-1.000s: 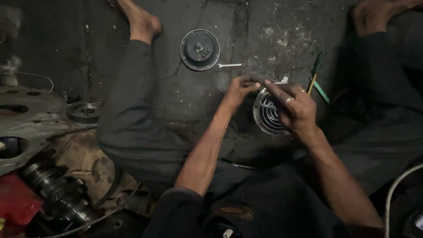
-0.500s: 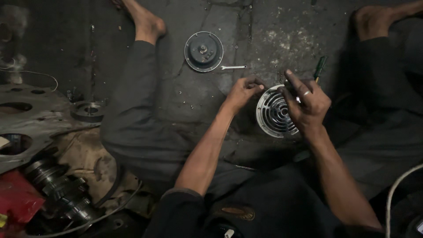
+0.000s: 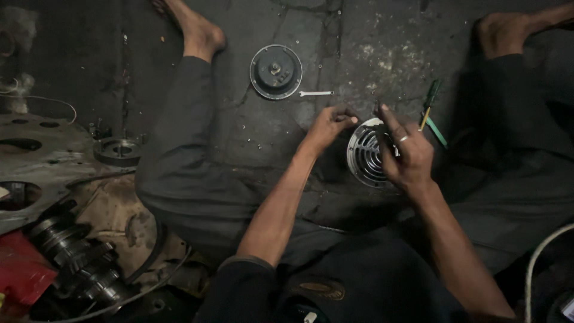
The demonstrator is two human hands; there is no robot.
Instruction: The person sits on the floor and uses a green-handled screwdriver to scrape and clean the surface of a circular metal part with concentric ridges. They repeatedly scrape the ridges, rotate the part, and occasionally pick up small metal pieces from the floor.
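Observation:
A round chrome slotted grille (image 3: 363,157) lies on the dark floor between my spread legs. My right hand (image 3: 408,152), a ring on one finger, lies over the grille's right half and grips it, with the fingers stretched toward its far rim. A slim dark piece seems to sit under the index finger; I cannot make it out. My left hand (image 3: 326,127) hovers just left of the grille's far rim, its fingertips pinched together and nothing visible between them.
A round dark housing (image 3: 275,72) and a small flat spanner (image 3: 315,93) lie farther out. A green-handled screwdriver (image 3: 429,101) lies right of the grille. At the left are a metal gasket plate (image 3: 36,173), a ring part (image 3: 118,151), a gear shaft (image 3: 78,263) and a red cloth (image 3: 21,275).
My left hand has come off the grille and drawn a little to the left. My right hand lifted from the grille, then settled back over its right side.

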